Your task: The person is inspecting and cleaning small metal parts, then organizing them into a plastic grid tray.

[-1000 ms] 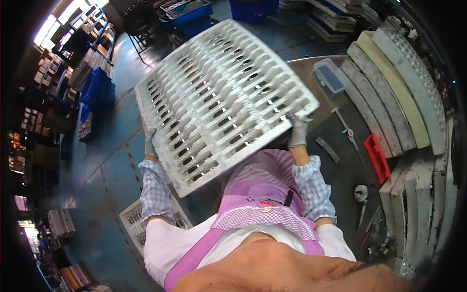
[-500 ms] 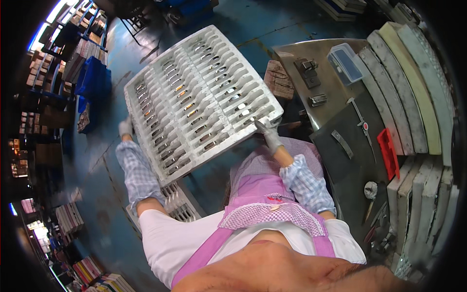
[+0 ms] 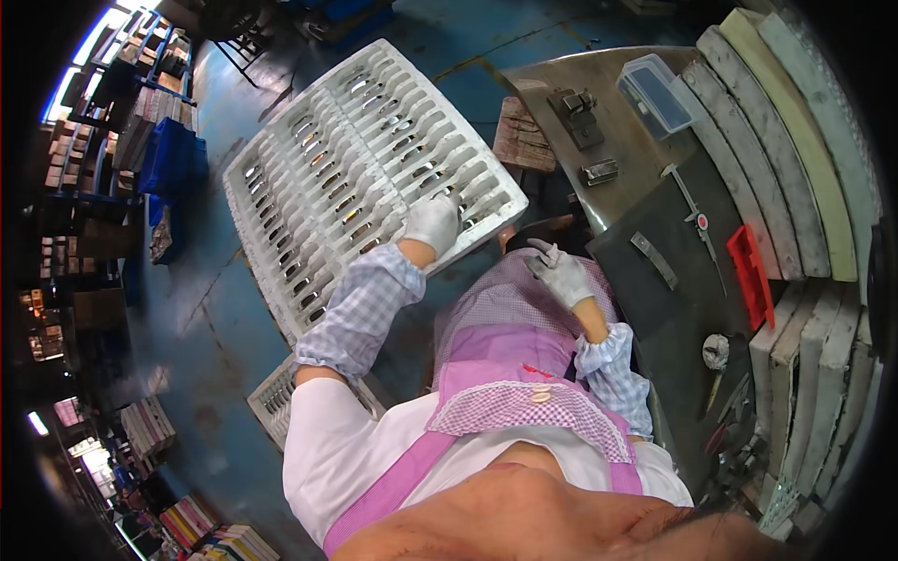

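Note:
A large white foam tray [image 3: 245,201] lies tilted in front of me, with rows of slots holding small, shiny, curved metal pieces [image 3: 327,180]. My left hand [image 3: 433,224], in a white glove, reaches across to the tray's near right part. Its fingers are curled down at a slot by a metal piece; the fingertips are partly hidden, so what they grip cannot be made out. Off the tray's near right corner, above my checked apron, my gloved right hand [image 3: 566,279] is open, thumb and fingers apart, with nothing visible in it.
At right a metal bench [image 3: 613,79] carries a dark mat [image 3: 645,299], a caliper [image 3: 699,220], a curved metal strip [image 3: 654,261], a clear plastic box [image 3: 657,98] and a red holder [image 3: 750,271]. Foam trays [image 3: 748,140] stand stacked beyond. A wooden stool [image 3: 524,137] stands beside the bench; another slotted tray [image 3: 271,397] lies below.
Both hands have let go of the tray's edges. My left hand has come over the tray to its near right slots; my right hand has drawn back from the corner toward me.

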The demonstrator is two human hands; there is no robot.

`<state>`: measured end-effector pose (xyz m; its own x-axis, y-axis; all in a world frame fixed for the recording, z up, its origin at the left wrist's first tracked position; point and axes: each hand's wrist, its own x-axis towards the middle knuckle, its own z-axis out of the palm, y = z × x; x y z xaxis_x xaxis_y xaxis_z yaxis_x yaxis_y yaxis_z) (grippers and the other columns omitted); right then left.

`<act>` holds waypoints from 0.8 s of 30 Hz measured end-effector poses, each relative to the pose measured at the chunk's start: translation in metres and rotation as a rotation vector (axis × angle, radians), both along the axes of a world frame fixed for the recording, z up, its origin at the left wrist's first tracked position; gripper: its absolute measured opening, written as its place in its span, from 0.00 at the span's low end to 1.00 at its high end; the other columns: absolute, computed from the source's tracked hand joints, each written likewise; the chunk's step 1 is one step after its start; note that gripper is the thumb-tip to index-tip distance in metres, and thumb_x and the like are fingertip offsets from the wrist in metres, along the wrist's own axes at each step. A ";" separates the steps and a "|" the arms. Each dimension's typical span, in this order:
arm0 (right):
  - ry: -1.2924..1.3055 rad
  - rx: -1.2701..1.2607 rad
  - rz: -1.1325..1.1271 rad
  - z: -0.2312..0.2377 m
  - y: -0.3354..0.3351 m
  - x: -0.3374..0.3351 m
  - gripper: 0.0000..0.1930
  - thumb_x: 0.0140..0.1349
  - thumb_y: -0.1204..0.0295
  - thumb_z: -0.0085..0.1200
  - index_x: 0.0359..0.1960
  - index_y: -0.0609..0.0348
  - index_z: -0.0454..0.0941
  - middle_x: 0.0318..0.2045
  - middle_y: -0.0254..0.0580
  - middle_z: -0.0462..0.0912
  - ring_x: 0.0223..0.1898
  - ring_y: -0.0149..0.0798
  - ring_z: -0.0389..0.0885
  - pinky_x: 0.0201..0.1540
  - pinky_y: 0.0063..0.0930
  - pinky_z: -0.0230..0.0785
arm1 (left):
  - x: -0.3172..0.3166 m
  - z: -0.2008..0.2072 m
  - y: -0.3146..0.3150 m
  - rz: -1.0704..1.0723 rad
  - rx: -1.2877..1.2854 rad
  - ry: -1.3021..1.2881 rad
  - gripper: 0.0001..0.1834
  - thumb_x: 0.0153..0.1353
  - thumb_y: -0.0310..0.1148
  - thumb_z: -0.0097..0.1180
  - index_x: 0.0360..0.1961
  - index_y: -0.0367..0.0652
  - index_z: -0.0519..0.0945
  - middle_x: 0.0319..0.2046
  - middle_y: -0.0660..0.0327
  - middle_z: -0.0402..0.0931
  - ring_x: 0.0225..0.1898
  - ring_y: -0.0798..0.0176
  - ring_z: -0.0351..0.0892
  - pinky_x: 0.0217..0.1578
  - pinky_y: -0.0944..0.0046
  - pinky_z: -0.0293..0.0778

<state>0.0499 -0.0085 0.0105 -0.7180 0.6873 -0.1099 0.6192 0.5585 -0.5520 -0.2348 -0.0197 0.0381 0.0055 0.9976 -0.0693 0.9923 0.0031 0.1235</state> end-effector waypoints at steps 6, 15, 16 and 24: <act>-0.068 -0.285 -0.209 0.000 -0.017 0.018 0.14 0.67 0.58 0.48 0.51 0.37 0.81 0.63 0.32 0.75 0.49 0.47 0.83 0.49 0.41 0.78 | -0.014 0.042 -0.010 0.298 0.272 -0.557 0.16 0.71 0.41 0.53 0.46 0.39 0.82 0.27 0.54 0.82 0.29 0.56 0.84 0.28 0.59 0.75; -0.116 -0.358 -0.223 0.006 -0.018 0.033 0.25 0.63 0.51 0.54 0.60 0.43 0.77 0.41 0.50 0.86 0.46 0.55 0.83 0.51 0.45 0.75 | 0.003 0.051 -0.005 0.307 -0.179 -1.810 0.19 0.75 0.46 0.49 0.49 0.39 0.78 0.21 0.75 0.54 0.19 0.78 0.51 0.20 0.72 0.48; -0.122 -0.352 -0.224 0.004 -0.018 0.036 0.25 0.63 0.51 0.53 0.60 0.43 0.77 0.41 0.50 0.86 0.46 0.55 0.83 0.51 0.45 0.75 | 0.004 0.050 -0.003 0.329 -0.186 -1.803 0.19 0.75 0.46 0.49 0.48 0.39 0.78 0.20 0.75 0.54 0.19 0.79 0.51 0.19 0.72 0.48; -0.261 -0.369 -0.160 -0.010 -0.029 0.055 0.26 0.64 0.54 0.53 0.62 0.46 0.75 0.44 0.54 0.85 0.48 0.55 0.83 0.53 0.45 0.74 | -0.013 0.033 0.006 0.313 -0.013 -1.579 0.20 0.73 0.47 0.51 0.49 0.41 0.79 0.17 0.71 0.64 0.15 0.70 0.63 0.18 0.66 0.59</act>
